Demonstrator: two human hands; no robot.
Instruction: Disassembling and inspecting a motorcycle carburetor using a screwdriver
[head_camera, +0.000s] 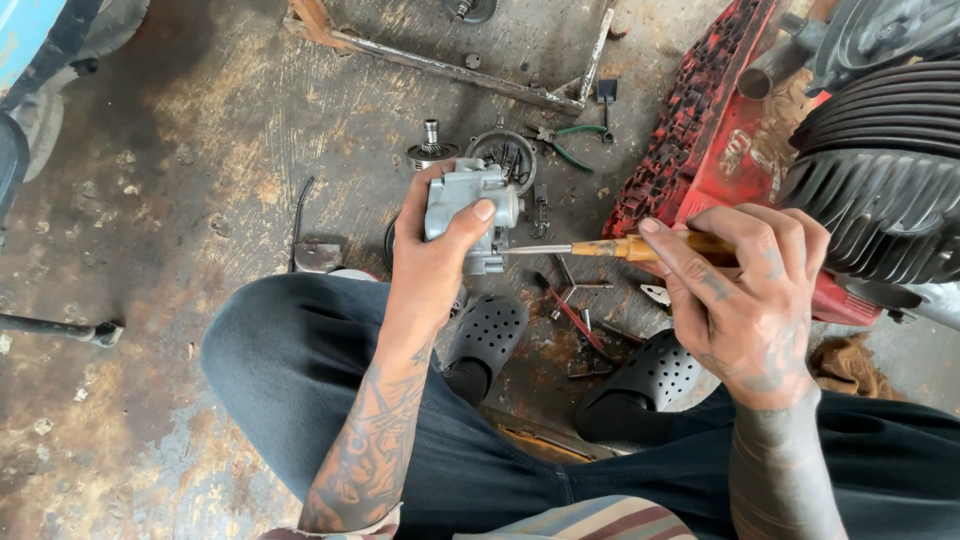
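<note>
Stained, oily concrete floor (180, 150), green-handled pliers (565, 142), round metal dish of small parts (503, 150), gear shaft (431, 145), red engine housing (705, 140), brown rag (848, 365)

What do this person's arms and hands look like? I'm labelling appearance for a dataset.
Both forearms are bare and heavily tattooed. The left hand has no glove; its forearm carries shaded figurative designs. The right hand shows small tattoos on the fingers, with a solid dark band above the wrist.

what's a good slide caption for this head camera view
Left hand grips a grey cast-metal carburettor body while the right hand drives an amber-handled screwdriver into its side.
</note>
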